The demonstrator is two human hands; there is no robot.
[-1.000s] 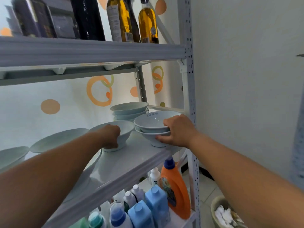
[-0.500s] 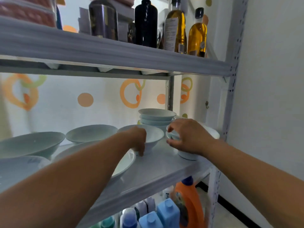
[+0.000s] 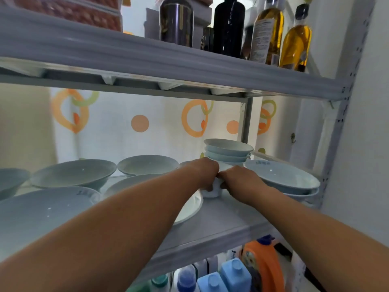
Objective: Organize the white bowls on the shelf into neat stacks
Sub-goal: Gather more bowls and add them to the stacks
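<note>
Head view: right hand point(image 3: 237, 180) has left the right-side pair of stacked white bowls point(image 3: 282, 179) and joined left hand point(image 3: 207, 173). Both sets of fingers curl round the small white ceramic bowl point(image 3: 211, 191), which sits on the grey metal shelf point(image 3: 221, 224) just near of the far stack of white bowls point(image 3: 228, 152). Probable next step: lift it onto that stack.

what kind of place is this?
Probably a home kitchen or pantry corner: a metal shelving rack holds white bowls, with oil bottles on the shelf above and detergent bottles below.

The shelf point(image 3: 227, 218) is bare at its front right corner; the upper shelf point(image 3: 168, 57) caps it. Wide bowls point(image 3: 282, 178) block the right edge; a bowl stack point(image 3: 228, 151) the back; more bowls point(image 3: 73, 171) the left.
</note>
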